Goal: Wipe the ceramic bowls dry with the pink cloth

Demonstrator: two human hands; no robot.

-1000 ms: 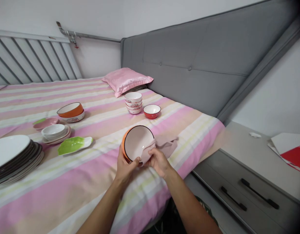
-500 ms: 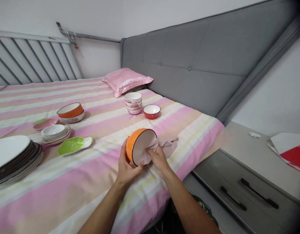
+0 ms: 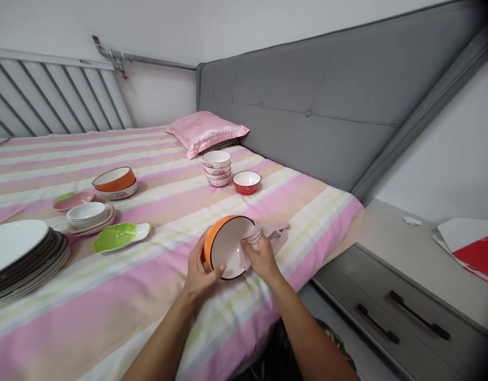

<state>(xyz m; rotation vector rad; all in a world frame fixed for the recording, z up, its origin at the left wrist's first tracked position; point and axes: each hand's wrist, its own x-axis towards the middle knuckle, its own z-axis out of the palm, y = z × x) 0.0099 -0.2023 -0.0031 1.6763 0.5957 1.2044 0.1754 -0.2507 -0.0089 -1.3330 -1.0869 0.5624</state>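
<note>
My left hand grips the near rim of an orange bowl with a white inside and dark rim, tilted toward me just above the bed. My right hand is closed on a pale pink cloth and presses it against the bowl's right inner side. The rest of the cloth trails onto the striped sheet behind the bowl.
On the pink striped bed lie a plate stack, a green leaf dish, small white saucers, a pink dish, two orange bowls, stacked white bowls, a red bowl and a pillow. A grey dresser stands right.
The bowl has turned and come lower, its opening now facing me more. My right hand with the cloth has moved from the lower rim up to the right inner side.
</note>
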